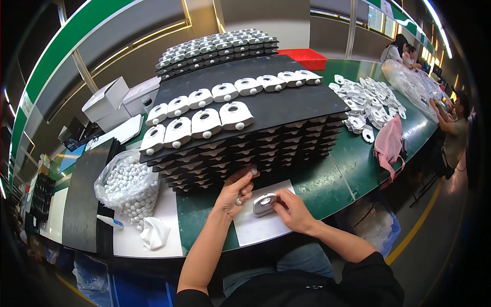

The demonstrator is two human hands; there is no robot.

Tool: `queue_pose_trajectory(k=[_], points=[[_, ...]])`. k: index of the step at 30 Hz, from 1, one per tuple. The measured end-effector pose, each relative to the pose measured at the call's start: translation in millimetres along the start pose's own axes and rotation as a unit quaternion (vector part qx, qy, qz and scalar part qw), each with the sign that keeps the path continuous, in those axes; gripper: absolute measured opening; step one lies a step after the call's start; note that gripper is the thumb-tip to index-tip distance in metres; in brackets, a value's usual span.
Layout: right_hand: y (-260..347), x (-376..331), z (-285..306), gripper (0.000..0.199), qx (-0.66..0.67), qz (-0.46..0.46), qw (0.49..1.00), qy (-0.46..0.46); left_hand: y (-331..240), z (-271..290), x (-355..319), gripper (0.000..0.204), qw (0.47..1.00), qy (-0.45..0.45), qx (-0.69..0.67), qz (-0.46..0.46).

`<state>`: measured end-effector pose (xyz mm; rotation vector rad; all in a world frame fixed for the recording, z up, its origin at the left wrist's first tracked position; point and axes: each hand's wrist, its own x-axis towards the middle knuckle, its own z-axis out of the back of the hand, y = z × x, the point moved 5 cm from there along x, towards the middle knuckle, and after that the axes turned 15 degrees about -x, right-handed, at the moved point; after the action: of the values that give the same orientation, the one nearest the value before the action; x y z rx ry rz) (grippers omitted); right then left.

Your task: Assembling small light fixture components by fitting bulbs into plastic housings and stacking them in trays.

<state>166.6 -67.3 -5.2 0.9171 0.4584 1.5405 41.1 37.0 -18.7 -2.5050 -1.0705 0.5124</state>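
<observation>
My right hand (290, 209) holds a white rounded plastic part (264, 204) flat on a white sheet (261, 225) on the green table (317, 189). My left hand (236, 192) is just left of the part, its fingers curled around small white balls, one ball (253, 171) pinched at the fingertips. Right behind both hands stands a tall stack of black trays (286, 102). Its top tray carries two rows of the same white parts (206, 123), each with a ball at its edge.
A clear bag of white balls (128, 184) sits at the left, with a crumpled white cloth (153, 233) and a tube. A heap of loose white parts (365, 100), a pink cloth (388, 143), a red bin (309, 57), white boxes (110, 100); other people sit at the far right.
</observation>
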Motion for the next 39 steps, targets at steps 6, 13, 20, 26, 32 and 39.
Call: queue_pose_trajectory(k=[6,13,20,26,32,39], points=[[21,-1,0,0.017,-0.099,0.144,0.984,-0.042,-1,-3,-1,0.022,1.0,0.003,0.011,-0.005],[-21,4,-3,0.012,0.281,-0.039,0.957,0.056,3,-8,-1,0.023,1.0,0.004,0.019,0.013],[-27,8,9,0.007,0.547,-0.089,0.829,0.071,2,-11,-6,0.026,0.996,0.026,0.077,0.029],[-25,10,34,0.015,0.444,-0.015,0.896,0.015,4,-15,-8,0.026,0.993,0.045,0.109,0.02],[13,2,65,0.017,-0.051,0.307,0.945,-0.096,6,-15,-8,0.028,0.985,0.03,0.165,0.033],[25,-4,70,0.015,-0.137,0.363,0.914,-0.122,7,-26,-12,0.032,0.985,0.036,0.167,0.035]])
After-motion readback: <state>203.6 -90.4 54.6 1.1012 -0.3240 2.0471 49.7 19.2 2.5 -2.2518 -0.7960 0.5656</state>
